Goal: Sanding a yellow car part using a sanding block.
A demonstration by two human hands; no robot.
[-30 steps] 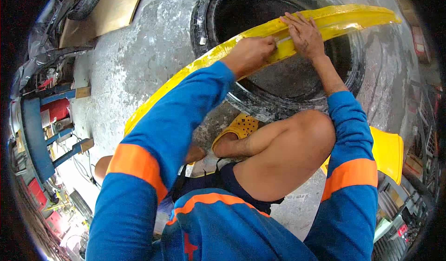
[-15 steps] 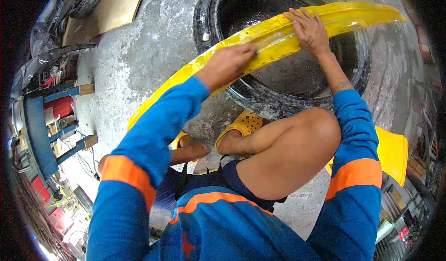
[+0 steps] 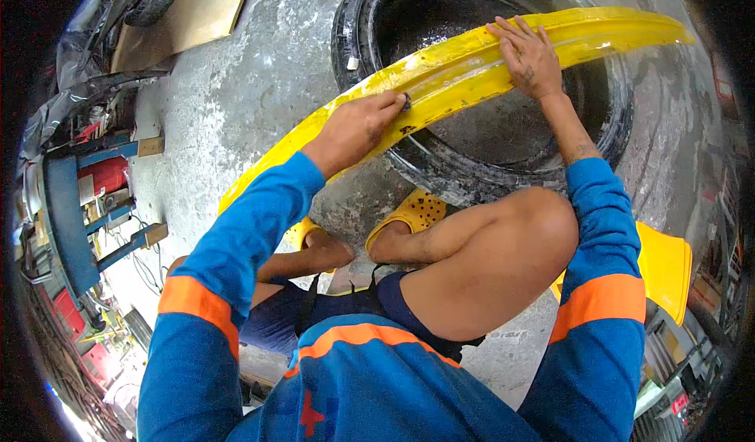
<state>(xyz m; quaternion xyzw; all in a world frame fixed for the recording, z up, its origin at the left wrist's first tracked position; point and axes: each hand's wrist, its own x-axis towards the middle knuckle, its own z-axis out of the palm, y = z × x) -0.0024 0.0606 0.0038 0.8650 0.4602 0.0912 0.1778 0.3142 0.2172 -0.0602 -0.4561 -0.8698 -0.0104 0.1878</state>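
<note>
A long, curved yellow plastic panel (image 3: 464,76) with a groove along its length lies slantwise over a round black rubber tub (image 3: 409,159). Its surface looks wet in patches. My left hand (image 3: 358,127) presses on the panel left of its middle, fingers closed on a small dark pad (image 3: 405,101) that shows only at the fingertips. Farther right, my right hand (image 3: 532,60) lies across the panel over the tub, its fingers stretched out and spread. Dark specks mark the panel's lower edge near my left hand.
A small white block (image 3: 353,64) sits on the tub's left rim. Another yellow plastic piece (image 3: 664,273) stands beyond my right arm. At the left are a blue metal frame (image 3: 69,222) and a wooden board (image 3: 189,17). My yellow clogs (image 3: 421,210) are close below the tub.
My left hand has slid down and to the left along the panel with the dark pad. My right hand keeps its place on the panel.
</note>
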